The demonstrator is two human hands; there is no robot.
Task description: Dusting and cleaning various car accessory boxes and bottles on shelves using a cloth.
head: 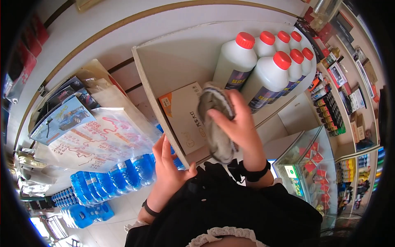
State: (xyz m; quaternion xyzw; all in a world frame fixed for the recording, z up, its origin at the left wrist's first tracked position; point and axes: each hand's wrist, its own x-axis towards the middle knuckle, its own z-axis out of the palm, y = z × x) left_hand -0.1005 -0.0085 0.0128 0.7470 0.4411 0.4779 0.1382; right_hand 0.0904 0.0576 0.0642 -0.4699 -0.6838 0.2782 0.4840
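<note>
My right hand (242,123) grips a grey-brown cloth (220,145), bunched between thumb and fingers, with the fingertips partly hidden behind it. The cloth hangs over a flat cardboard box (182,117) with an orange corner. My left hand (168,163) rests at the near left corner of a white shelf, its fingers along the upright side panel (157,108) and its thumb at the panel's end. On the same shelf, to the right of the box, several white bottles (264,83) with red caps and dark labels stand upright in two rows.
Packaged goods (101,129) hang on the slatted wall at left. Several jugs of blue liquid (111,179) stand below them. A glass display case (308,173) with small red flags is at right, beside shelves (345,148) of bottles and boxes.
</note>
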